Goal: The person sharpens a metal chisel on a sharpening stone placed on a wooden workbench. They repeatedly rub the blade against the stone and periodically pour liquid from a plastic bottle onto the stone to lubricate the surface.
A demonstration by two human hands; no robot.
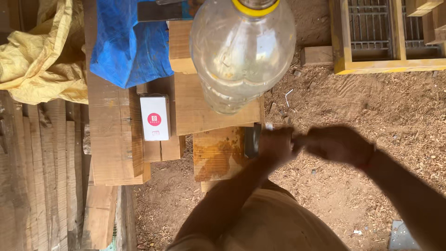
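The left hand (275,146) and the right hand (338,145) meet just past the right edge of the rough stack of sawn timber planks serving as a worktop (218,153), above sawdust-strewn ground (371,102). Both are motion-blurred, fists closed and nearly touching knuckle to knuckle. The left grip looks clamped on a small dark flat piece (252,140) whose long axis runs away from the person, its far end lying against the plank edge; whether the right grip also holds something I cannot tell, though its fingers are curled together.

The dark piece lies to the left of both hands, so the left hand is nearer. To the right there is open ground for moving; to the left the planks crowd in.

Farther along the planks stands a large clear plastic bottle with a yellow neck ring (241,51), close above the hands. A small white box with a red round mark (154,117) rests left of it, well apart from the hands, below a crumpled blue tarpaulin (127,42) and beside a yellow sack (42,56). A yellow-painted wooden frame with metal grating (371,67) sits at the far right.
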